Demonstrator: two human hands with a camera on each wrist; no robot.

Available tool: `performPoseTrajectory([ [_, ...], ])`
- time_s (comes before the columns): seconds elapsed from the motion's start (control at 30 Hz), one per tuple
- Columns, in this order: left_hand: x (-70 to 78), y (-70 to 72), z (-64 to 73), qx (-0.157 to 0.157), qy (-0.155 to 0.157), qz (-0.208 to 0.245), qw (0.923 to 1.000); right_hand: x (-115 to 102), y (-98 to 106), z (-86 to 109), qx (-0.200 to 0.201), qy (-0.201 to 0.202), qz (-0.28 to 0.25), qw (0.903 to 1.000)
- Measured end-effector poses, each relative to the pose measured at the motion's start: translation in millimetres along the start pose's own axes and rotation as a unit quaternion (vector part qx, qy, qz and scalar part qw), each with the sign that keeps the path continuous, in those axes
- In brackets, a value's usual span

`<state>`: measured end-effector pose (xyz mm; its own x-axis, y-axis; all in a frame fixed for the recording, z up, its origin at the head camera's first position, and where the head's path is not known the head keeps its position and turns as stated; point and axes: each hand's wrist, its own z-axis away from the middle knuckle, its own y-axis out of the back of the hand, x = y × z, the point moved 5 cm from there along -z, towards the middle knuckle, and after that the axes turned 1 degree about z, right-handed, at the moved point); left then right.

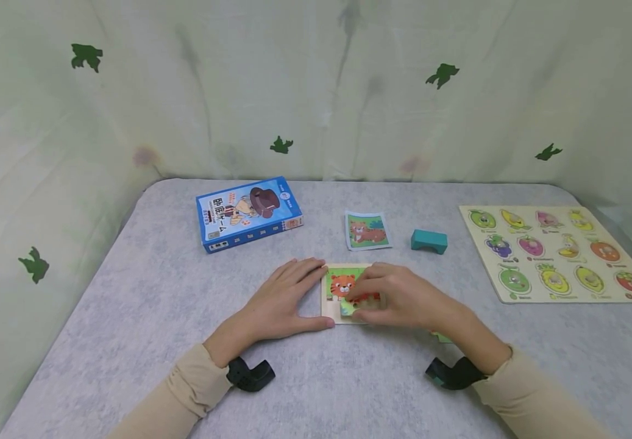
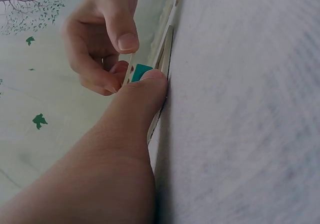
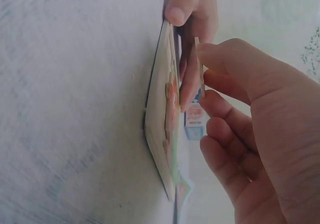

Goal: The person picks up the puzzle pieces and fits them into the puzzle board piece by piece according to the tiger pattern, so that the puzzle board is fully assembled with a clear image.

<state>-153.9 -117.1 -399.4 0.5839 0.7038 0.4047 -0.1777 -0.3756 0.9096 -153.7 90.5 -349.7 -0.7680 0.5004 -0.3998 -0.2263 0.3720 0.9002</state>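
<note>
A small wooden tiger puzzle board (image 1: 333,305) lies flat in the middle of the grey table (image 1: 129,317). My left hand (image 1: 316,296) rests flat beside it, fingers straight, with the thumb (image 2: 145,91) pressed against the board's (image 2: 162,53) left edge. My right hand (image 1: 356,299) hovers over the board and pinches a thin puzzle piece (image 3: 199,63) between thumb and fingers, held just above the board's (image 3: 160,108) face. In the left wrist view the piece (image 2: 131,66) shows edge-on in the right hand (image 2: 100,43). Most of the tiger picture is hidden by the right hand.
A blue game box (image 1: 248,212) lies at the back left. A tiger picture card (image 1: 367,230) and a teal block (image 1: 428,241) sit behind the board. A fruit peg puzzle (image 1: 559,253) lies at the right. A greenish piece (image 1: 440,336) peeks out under my right wrist. Curtains surround the table.
</note>
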Motion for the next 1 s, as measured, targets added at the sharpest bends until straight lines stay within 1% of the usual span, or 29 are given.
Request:
performPoseTrajectory([
  [0.23, 0.2, -0.1, -0.3, 0.001, 0.0, -0.004, 1.0, 0, -6, -2.1, 0.011, 0.005, -0.002, 0.9999],
  [0.5, 0.2, -0.1, 0.0, -0.003, 0.003, 0.001, 1.0, -2, -11, -4.1, 0.038, 0.02, -0.002, 0.9991],
  [0.6, 0.4, 0.2, -0.2, 0.0, 0.001, -0.001, 1.0, -3, -13, -4.8, 0.04, 0.019, -0.004, 0.999],
  [0.7, 0.6, 0.5, -0.4, 0.001, 0.001, -0.003, 1.0, -3, -16, -5.5, 0.038, 0.009, -0.005, 0.9992],
  [0.8, 1.5, 1.3, 0.1, 0.009, -0.006, -0.004, 0.9999, -2, -19, -5.4, 0.036, 0.001, -0.005, 0.9993],
  [1.0, 2.2, 2.3, 0.6, 0.016, -0.011, -0.005, 0.9998, -3, -23, -5.9, 0.047, 0.009, -0.002, 0.9989],
])
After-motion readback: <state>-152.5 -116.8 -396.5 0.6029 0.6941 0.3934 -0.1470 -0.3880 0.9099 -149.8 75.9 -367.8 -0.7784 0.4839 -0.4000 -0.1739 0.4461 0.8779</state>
